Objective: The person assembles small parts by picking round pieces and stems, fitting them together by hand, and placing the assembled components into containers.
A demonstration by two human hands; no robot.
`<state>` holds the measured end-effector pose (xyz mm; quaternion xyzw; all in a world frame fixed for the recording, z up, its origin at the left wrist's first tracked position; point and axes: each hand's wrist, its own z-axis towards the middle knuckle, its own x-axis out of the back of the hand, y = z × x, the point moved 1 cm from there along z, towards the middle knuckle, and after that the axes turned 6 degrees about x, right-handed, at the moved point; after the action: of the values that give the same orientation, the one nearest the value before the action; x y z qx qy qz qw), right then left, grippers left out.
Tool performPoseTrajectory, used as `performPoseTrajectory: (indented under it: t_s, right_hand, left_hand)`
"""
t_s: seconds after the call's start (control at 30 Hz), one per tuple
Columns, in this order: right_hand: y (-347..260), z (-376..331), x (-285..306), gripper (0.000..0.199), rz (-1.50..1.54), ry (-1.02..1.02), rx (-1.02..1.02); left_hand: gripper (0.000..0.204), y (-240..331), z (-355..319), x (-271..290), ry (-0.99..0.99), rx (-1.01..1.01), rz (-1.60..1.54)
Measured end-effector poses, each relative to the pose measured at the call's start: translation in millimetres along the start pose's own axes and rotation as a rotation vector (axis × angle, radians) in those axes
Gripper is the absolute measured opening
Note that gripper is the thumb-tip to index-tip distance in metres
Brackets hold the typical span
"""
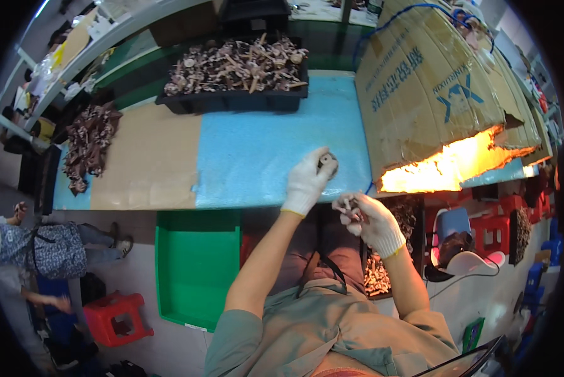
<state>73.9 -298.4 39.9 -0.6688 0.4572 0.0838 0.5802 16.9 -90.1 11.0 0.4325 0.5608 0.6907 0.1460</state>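
Note:
My left hand, in a white glove, is closed around a small dark round part with a pale face. It sits just above the front of the blue-covered table. To its right, my right hand is also gloved in white and stands past the table's front edge. Its fingertips are pinched on a small brownish-grey part, whose exact kind is too small to make out. Beyond my hands stands a long black tray, heaped with many small metallic, brownish parts.
A large cardboard box, glowing brightly inside, stands at the right. A heap of similar parts lies at the table's left end. Below are a green bin, a red stool and a container of parts. Another person is at far left.

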Motion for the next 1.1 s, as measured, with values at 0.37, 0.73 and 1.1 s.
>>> performPoseTrajectory:
  t_s: [0.37,0.73,1.1]
  right_hand:
    - [16.7,4.1,-30.7,0.046,0.554,-0.125,-0.114]
    - [-59.1,97.3,-56.7,0.047,-1.445,0.411,0.547]
    - [-51.4,127.0,-86.8,0.024,-2.311,0.100,0.403]
  left_hand:
    - [0.044,-8.9,6.7,-2.1,0.012,-0.006,-0.014]
    - [0.041,-7.0,5.6,-5.1,0.046,0.014,0.019]
    - [0.040,-12.5,7.6,2.2,-0.014,0.141,0.193]
